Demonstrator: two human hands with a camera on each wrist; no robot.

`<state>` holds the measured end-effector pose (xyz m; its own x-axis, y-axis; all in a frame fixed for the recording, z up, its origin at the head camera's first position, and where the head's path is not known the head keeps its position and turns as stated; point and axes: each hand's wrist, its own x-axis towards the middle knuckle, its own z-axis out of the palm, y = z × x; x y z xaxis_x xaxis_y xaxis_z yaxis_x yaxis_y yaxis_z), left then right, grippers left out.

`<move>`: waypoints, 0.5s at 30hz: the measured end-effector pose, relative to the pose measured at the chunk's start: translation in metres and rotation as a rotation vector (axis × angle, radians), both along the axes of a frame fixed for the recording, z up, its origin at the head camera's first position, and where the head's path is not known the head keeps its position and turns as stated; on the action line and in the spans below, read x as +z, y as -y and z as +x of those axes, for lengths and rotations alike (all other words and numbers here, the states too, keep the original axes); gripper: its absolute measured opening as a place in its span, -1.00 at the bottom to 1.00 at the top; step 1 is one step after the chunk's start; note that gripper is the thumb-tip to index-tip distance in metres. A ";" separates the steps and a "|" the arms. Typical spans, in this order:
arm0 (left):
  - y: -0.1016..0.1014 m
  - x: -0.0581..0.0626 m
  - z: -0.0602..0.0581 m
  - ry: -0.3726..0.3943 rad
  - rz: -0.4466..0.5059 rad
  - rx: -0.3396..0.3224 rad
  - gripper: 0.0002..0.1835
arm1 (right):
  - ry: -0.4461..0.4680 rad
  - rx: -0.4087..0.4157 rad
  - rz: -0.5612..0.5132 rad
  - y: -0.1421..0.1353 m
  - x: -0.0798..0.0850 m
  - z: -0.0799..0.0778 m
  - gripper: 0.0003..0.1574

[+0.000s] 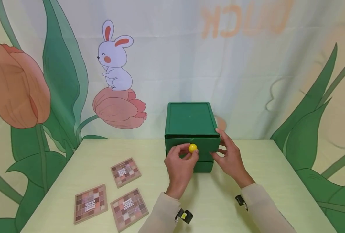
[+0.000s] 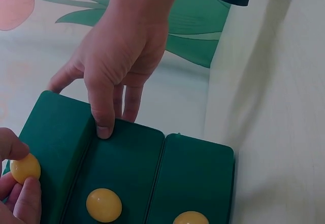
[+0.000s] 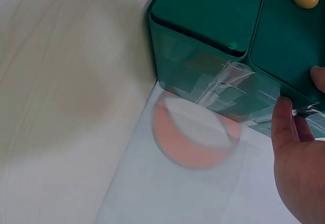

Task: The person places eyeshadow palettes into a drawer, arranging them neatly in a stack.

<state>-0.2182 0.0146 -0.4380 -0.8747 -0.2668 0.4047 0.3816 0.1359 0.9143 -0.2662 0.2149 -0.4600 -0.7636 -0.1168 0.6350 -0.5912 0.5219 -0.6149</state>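
Observation:
A green drawer box (image 1: pixel 191 118) stands at the back of the table, its top drawer (image 1: pixel 204 145) sticking out a little with a dark gap above its front. My left hand (image 1: pixel 180 165) pinches the round yellow knob (image 1: pixel 192 148) of that drawer between thumb and fingers. At the box's right front corner, my right hand (image 1: pixel 230 158) grips the edge, thumb on the front and fingers along the side. The left wrist view shows the lower drawers flush, with yellow knobs (image 2: pixel 104 205) of their own. Clear tape (image 3: pixel 226 82) covers part of the box's side.
Three square palettes with coloured tiles lie on the table's left: one farther back (image 1: pixel 126 172), one at far left (image 1: pixel 91 204), one nearer me (image 1: pixel 130 209). Behind the box hangs a printed curtain (image 1: pixel 175 64) with a rabbit and tulips.

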 end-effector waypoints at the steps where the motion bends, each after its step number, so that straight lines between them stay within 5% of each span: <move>1: 0.000 0.000 0.001 0.003 0.004 -0.004 -0.72 | 0.000 -0.002 0.002 0.000 0.000 0.000 0.21; 15: 0.004 0.000 0.020 0.003 -0.026 -0.003 -0.73 | 0.008 0.022 0.008 -0.003 -0.002 -0.002 0.32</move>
<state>-0.1979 0.0110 -0.4376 -0.8766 -0.2534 0.4090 0.3796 0.1582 0.9115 -0.2679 0.2175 -0.4616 -0.7661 -0.1390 0.6275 -0.5975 0.5137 -0.6157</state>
